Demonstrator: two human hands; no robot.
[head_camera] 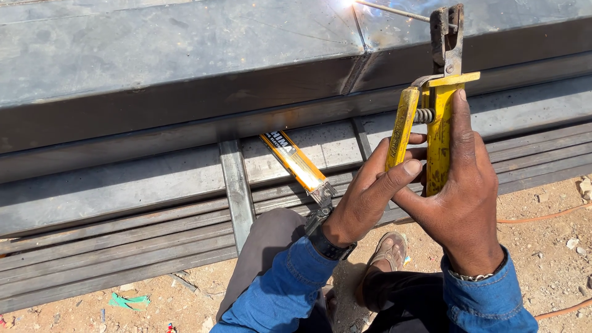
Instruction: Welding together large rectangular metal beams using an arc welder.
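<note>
Nearest to us, blue denim sleeves (290, 290) cover both forearms, above a bent knee in grey trousers and a sandalled foot (388, 250) on sandy ground. A dark wristwatch (325, 242) sits on the left wrist and a thin chain on the right.

Our right hand (464, 197) is clenched around the yellow electrode holder (435, 126), fingers wrapped about its rear handle and the thumb lying up along the side. Our left hand (370, 194) steadies the same tool, its thumb and fingers pressed against the front yellow lever. A coiled spring shows between the two handles.

Just left of the hands, a wire brush (299, 166) with a yellow handle lies on the stacked steel sections (123, 185), bristles pointing toward us.

Farther up, the holder's rusty metal jaws grip a thin welding rod (394, 10), which slants left across the large dark steel box beam (185, 55). At the rod's tip, a bright white arc (350, 2) glares on the seam at the top edge of view.

An orange cable (542, 216) trails over the dirt at right.
</note>
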